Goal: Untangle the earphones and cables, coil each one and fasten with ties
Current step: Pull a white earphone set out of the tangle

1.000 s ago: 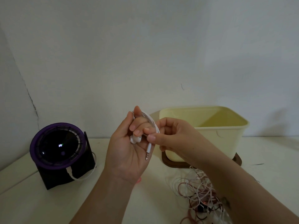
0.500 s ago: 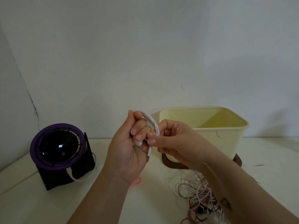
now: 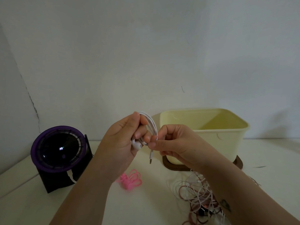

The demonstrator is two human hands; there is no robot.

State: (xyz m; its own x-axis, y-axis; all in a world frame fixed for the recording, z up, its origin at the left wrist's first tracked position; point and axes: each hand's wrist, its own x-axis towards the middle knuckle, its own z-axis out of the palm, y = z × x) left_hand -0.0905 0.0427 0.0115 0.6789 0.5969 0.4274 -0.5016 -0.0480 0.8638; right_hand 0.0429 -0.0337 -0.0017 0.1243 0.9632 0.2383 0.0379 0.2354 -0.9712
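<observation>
A person's left hand (image 3: 120, 143) curls around a coil of white earphones (image 3: 151, 125) held above a pale table (image 3: 113, 208), the loops wrapped over its fingers and an earbud (image 3: 136, 144) poking out below. The right hand (image 3: 175, 143) pinches the cord between thumb and forefinger just above the dangling plug (image 3: 151, 158). On the table below lie a coiled pink cable (image 3: 131, 179) and, to its right, a tangle of cables (image 3: 198, 195), with a cream tub (image 3: 203, 143) on a dark board (image 3: 172, 166) behind and a purple-rimmed fan (image 3: 60, 148) at left.
</observation>
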